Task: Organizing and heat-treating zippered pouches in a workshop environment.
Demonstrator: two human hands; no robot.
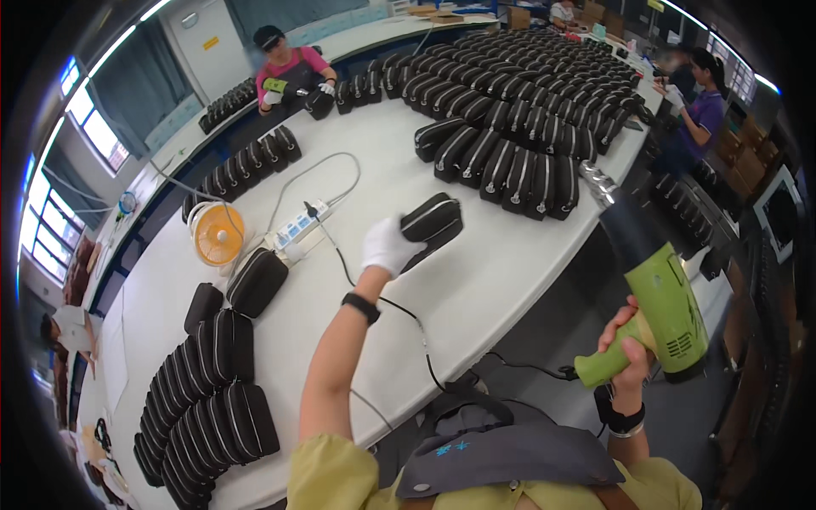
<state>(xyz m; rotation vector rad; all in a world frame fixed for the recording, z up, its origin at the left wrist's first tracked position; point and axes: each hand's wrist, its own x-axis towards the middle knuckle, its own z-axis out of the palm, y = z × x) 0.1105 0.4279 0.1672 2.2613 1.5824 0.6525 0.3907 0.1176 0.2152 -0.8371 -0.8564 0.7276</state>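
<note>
My left hand [388, 246], in a white glove, grips a black zippered pouch [433, 223] and holds it over the white table [476, 280]. My right hand [626, 344] is closed around the handle of a green and black heat gun [654, 280], raised off the table's right edge with its metal nozzle pointing up and to the left. The nozzle is apart from the pouch. A black cord runs across the table under my left arm.
Rows of black pouches [510, 110] fill the far table; more stand stacked at the lower left [212, 399]. A small orange fan [218, 234] and a white power strip [297, 228] sit left. A person in pink [289, 72] and a person in purple [701, 106] work nearby.
</note>
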